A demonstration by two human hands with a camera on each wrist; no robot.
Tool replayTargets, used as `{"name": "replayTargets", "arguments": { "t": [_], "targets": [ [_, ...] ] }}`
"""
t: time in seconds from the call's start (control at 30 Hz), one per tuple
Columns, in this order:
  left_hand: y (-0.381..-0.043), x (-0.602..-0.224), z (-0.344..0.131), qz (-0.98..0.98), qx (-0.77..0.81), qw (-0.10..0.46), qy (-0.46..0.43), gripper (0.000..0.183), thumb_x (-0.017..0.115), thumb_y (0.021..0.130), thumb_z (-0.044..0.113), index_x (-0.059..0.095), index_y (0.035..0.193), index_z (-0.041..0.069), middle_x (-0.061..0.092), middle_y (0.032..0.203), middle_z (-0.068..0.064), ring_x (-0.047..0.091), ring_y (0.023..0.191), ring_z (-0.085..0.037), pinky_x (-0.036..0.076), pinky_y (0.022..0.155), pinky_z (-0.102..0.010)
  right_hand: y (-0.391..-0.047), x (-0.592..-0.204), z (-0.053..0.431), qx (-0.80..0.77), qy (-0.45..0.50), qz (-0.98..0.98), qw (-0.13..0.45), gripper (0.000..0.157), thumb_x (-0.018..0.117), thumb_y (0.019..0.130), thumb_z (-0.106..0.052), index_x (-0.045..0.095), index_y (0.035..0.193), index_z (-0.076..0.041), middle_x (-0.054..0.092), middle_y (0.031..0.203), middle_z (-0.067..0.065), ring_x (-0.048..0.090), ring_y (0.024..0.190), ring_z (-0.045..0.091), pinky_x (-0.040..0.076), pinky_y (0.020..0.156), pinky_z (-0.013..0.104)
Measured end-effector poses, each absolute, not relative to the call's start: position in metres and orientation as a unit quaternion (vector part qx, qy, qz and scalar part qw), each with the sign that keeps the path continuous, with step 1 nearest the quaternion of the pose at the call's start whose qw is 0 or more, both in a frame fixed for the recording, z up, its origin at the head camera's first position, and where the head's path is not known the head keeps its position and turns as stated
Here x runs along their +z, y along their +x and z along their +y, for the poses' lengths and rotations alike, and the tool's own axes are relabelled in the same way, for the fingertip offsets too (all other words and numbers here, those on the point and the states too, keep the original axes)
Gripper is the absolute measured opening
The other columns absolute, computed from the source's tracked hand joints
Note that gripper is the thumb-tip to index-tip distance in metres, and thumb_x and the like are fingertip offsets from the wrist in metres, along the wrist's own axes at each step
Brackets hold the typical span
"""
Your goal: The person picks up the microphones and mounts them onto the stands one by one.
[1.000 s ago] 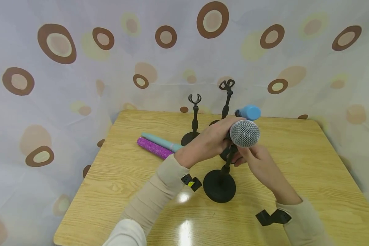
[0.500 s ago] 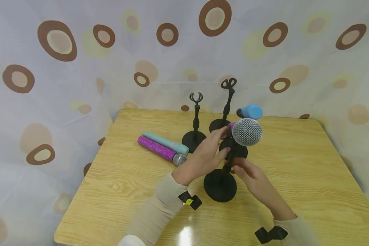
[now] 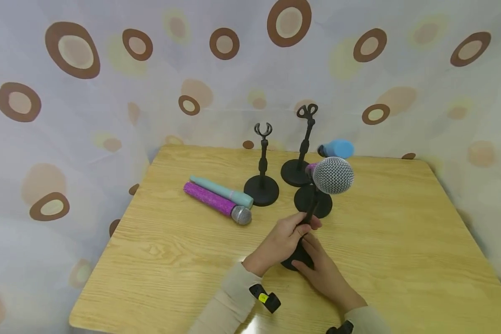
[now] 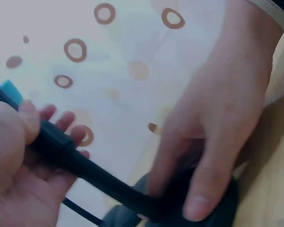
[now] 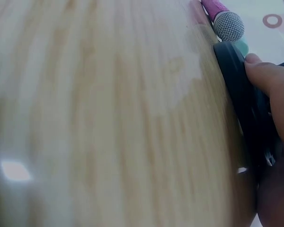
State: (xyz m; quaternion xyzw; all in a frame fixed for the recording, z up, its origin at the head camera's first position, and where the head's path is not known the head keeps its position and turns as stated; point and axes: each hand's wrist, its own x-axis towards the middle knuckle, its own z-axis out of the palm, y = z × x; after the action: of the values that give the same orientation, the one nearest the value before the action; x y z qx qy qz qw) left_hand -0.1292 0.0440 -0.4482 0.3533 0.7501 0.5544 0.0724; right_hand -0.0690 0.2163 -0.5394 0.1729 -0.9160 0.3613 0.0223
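Note:
A microphone [image 3: 333, 175] with a silver mesh head and a bit of purple body sits atop a black microphone stand [image 3: 311, 208]. My left hand [image 3: 279, 240] grips that stand's pole, thumb on the near side and fingers behind, as the left wrist view shows of the left hand [image 4: 26, 161]. Lower down, my right hand [image 3: 326, 274] holds the round base, its thumb on top; in the right wrist view the base [image 5: 239, 90] stands edge-on beside the right hand [image 5: 281, 90]. Part of the base is hidden by the hands.
To the left lie a purple glitter microphone [image 3: 210, 198] and a teal one [image 3: 221, 189], side by side. Two bare stands, one left [image 3: 262, 188] and one farther back [image 3: 296, 171], are behind. Another round base [image 3: 313, 202] holds up a blue-ended microphone [image 3: 338, 149].
My left hand has come down from the microphone to the stand's pole. My right hand has moved down and nearer, from the pole to the base.

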Motion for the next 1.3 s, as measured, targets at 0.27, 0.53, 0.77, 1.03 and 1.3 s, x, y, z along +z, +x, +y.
{"name": "replayTargets", "arguments": {
  "t": [0.27, 0.53, 0.77, 1.03, 1.3],
  "targets": [
    [-0.128, -0.455, 0.044, 0.766, 0.543, 0.057, 0.338, 0.026, 0.041, 0.104, 0.022, 0.060, 0.118, 0.011, 0.069, 0.115, -0.003, 0.064, 0.111, -0.007, 0.049, 0.099, -0.019, -0.070, -0.539, 0.213, 0.353, 0.174, -0.918, 0.051, 0.065, 0.073, 0.090, -0.019, 0.045, 0.142, 0.010, 0.035, 0.155, 0.023, 0.042, 0.138, 0.046, 0.042, 0.106, 0.056],
    [-0.126, -0.457, 0.043, 0.785, 0.507, 0.009, 0.357, 0.020, 0.045, 0.103, 0.020, 0.060, 0.112, 0.010, 0.068, 0.106, -0.002, 0.064, 0.101, -0.007, 0.050, 0.094, -0.016, -0.066, -0.541, 0.211, 0.371, 0.152, -0.916, 0.034, 0.066, 0.072, 0.091, -0.020, 0.044, 0.143, 0.009, 0.033, 0.157, 0.021, 0.040, 0.141, 0.044, 0.040, 0.109, 0.056],
    [-0.124, -0.459, 0.046, 0.801, 0.490, -0.041, 0.341, 0.018, 0.050, 0.101, 0.021, 0.062, 0.110, 0.010, 0.067, 0.104, -0.001, 0.064, 0.097, -0.007, 0.051, 0.089, -0.014, -0.067, -0.544, 0.209, 0.356, 0.160, -0.918, 0.066, 0.065, 0.073, 0.090, -0.019, 0.046, 0.142, 0.009, 0.034, 0.157, 0.022, 0.041, 0.139, 0.045, 0.041, 0.106, 0.056],
    [-0.121, -0.467, 0.047, 0.802, 0.484, -0.101, 0.335, 0.020, 0.055, 0.101, 0.026, 0.065, 0.113, 0.014, 0.068, 0.105, 0.002, 0.064, 0.098, -0.004, 0.050, 0.088, -0.012, -0.067, -0.545, 0.209, 0.365, 0.150, -0.917, 0.049, 0.065, 0.072, 0.091, -0.023, 0.046, 0.147, -0.003, 0.032, 0.160, 0.012, 0.037, 0.144, 0.041, 0.039, 0.109, 0.055],
    [-0.124, -0.461, 0.049, 0.787, 0.507, -0.103, 0.336, 0.024, 0.062, 0.098, 0.018, 0.062, 0.121, 0.010, 0.069, 0.116, -0.001, 0.066, 0.106, -0.008, 0.051, 0.095, -0.017, -0.069, -0.544, 0.208, 0.370, 0.153, -0.915, 0.058, 0.062, 0.072, 0.091, -0.023, 0.048, 0.145, -0.003, 0.034, 0.158, 0.012, 0.039, 0.143, 0.038, 0.039, 0.109, 0.054]
  ]
}}
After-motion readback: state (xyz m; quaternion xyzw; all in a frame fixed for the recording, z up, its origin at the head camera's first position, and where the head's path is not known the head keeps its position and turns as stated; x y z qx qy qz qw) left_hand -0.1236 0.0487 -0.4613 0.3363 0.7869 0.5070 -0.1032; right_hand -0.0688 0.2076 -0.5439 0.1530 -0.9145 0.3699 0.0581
